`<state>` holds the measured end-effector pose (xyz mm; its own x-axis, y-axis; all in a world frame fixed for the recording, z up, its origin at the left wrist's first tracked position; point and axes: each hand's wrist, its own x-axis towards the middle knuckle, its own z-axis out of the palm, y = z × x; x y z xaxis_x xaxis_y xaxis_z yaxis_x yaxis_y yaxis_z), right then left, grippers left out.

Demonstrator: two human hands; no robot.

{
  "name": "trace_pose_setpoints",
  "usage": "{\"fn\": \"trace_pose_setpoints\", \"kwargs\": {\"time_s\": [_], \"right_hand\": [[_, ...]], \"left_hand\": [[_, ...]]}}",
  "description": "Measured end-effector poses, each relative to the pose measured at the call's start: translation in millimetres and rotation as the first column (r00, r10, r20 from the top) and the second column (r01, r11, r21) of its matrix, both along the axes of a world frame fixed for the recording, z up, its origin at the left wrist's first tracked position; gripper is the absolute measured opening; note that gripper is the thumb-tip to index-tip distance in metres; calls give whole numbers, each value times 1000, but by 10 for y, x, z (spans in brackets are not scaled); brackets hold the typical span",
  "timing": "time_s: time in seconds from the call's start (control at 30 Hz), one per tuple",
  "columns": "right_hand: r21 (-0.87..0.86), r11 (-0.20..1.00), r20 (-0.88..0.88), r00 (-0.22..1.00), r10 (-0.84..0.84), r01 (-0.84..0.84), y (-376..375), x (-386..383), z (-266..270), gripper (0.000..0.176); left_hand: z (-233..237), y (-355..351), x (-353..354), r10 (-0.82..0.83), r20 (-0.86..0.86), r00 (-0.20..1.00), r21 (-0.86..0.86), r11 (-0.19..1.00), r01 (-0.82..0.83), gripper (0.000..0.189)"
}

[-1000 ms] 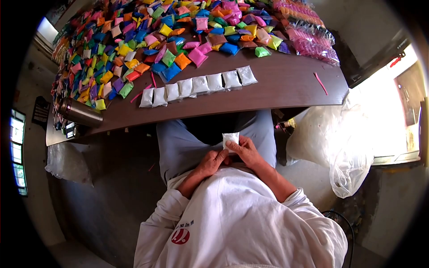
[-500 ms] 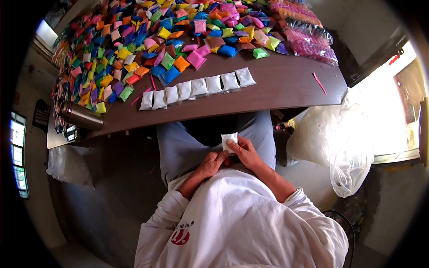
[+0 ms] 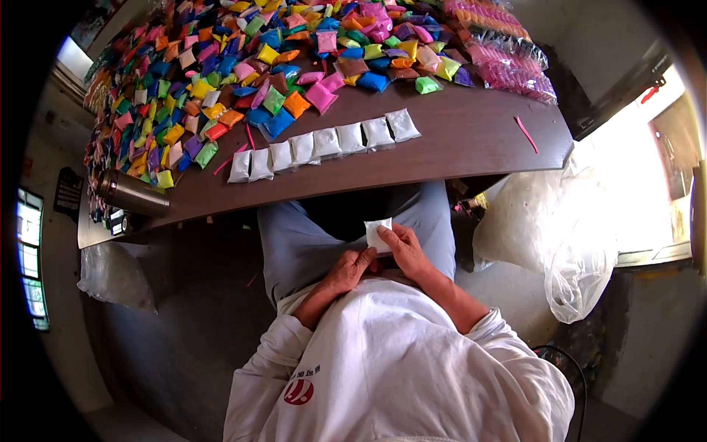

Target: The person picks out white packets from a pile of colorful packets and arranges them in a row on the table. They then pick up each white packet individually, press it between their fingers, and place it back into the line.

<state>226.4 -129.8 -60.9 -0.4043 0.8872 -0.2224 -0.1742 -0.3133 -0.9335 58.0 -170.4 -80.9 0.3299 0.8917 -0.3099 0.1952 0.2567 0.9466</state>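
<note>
Above my lap, a small white packet point(image 3: 374, 233) is held upright between my hands. My right hand point(image 3: 407, 253) grips it from the right, thumb pressed across its face. At its lower left corner, my left hand point(image 3: 346, 272) is closed, with thumb and fingertips pinching the bottom edge. The undersides of the fingers are hidden. Several similar white packets point(image 3: 326, 143) lie side by side in a slanting row on the brown table point(image 3: 471, 140), beyond my hands.
Many colourful packets point(image 3: 280, 121) cover the table's far and left parts. A metal flask point(image 3: 134, 193) lies at the left edge. Pink strips point(image 3: 526, 134) rest on the tabletop. Clear plastic bags point(image 3: 578, 272) hang at the right, with another bag point(image 3: 114, 276) at the left.
My right thumb has slid slightly up and to the right on the white packet. Both hands otherwise stay in place, and the row of packets is unchanged.
</note>
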Motion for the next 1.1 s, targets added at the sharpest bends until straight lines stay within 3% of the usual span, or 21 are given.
{"fn": "trace_pose_setpoints", "kwargs": {"time_s": [0.13,0.2,0.43,0.53,0.73,0.8,1.0,1.1], "right_hand": [[4,1000,-29,1000,9,-9,9,-7,-66,28],[92,995,31,999,-30,27,7,-15,-95,28],[60,998,9,1000,7,-7,6,-20,-33,31],[148,983,40,993,-112,105,6,-66,-19,33],[-51,997,2,998,-64,64,32,0,-59,33],[-257,965,-106,991,-80,50,40,8,-100,31],[-61,998,-107,994,18,-25,30,28,-129,27],[-211,977,-171,985,7,-43,36,21,-44,24]], "left_hand": [[40,0,-2,-23,-27,999,-1,1000,23,54],[52,-1,9,-30,-45,999,7,1000,30,54],[-16,-23,29,39,9,999,20,999,-39,56],[-5,-8,21,39,-15,999,50,998,-38,55],[-33,-10,10,9,11,1000,39,999,-9,52],[-9,-24,21,60,113,992,17,998,-62,51],[-35,-10,-5,9,104,995,20,1000,-11,51],[-54,-16,-7,16,97,995,21,1000,-18,51]]}}
